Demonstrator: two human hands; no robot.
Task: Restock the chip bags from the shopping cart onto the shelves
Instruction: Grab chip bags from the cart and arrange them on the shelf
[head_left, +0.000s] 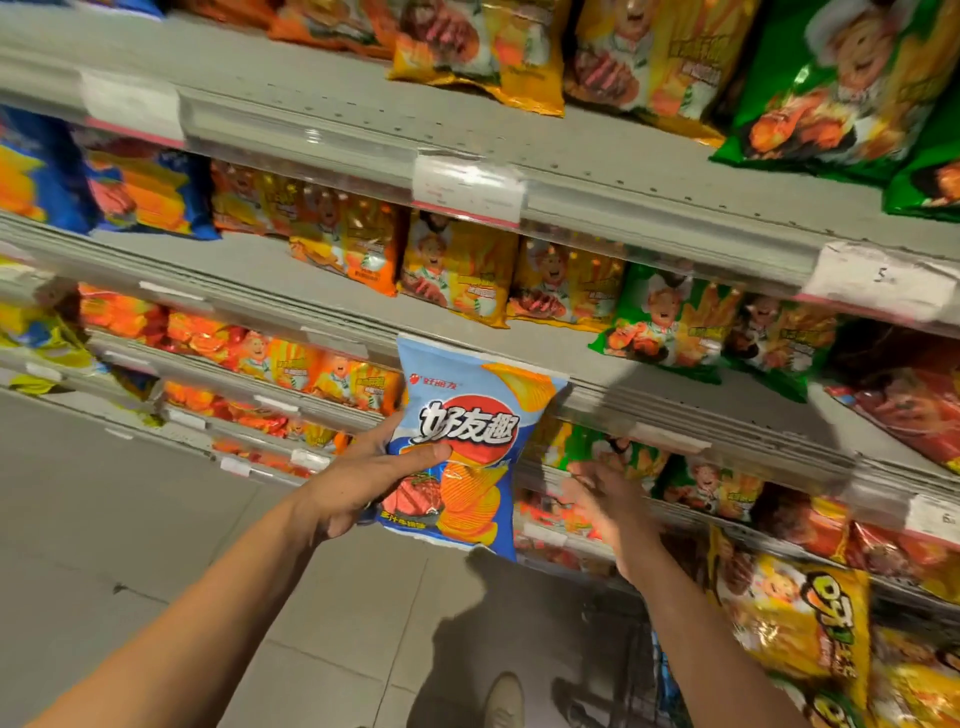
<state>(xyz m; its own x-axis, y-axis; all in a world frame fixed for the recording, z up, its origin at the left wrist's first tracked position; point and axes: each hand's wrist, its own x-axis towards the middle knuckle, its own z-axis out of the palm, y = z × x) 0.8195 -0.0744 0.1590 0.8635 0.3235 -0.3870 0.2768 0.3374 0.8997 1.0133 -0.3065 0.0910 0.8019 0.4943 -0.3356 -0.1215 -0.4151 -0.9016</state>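
Observation:
My left hand (363, 478) grips a light-blue chip bag (467, 441) by its left edge, thumb across the front, holding it upright in front of the shelf edge (649, 415). The bag shows ridged orange chips and a red logo. My right hand (608, 499) is blurred, just right of the bag, with fingers spread and holding nothing, in front of the lower shelf's bags. The shopping cart (649, 670) shows only as dark wire at the bottom centre-right.
Grey shelves run diagonally, stocked with orange, yellow (457, 275), green (670, 322) and blue (150, 192) chip bags. Price tags (467, 189) line the shelf fronts. Yellow bags (800, 618) sit at lower right. Grey tiled floor (130, 519) lies to the left; my shoe (504, 699) is below.

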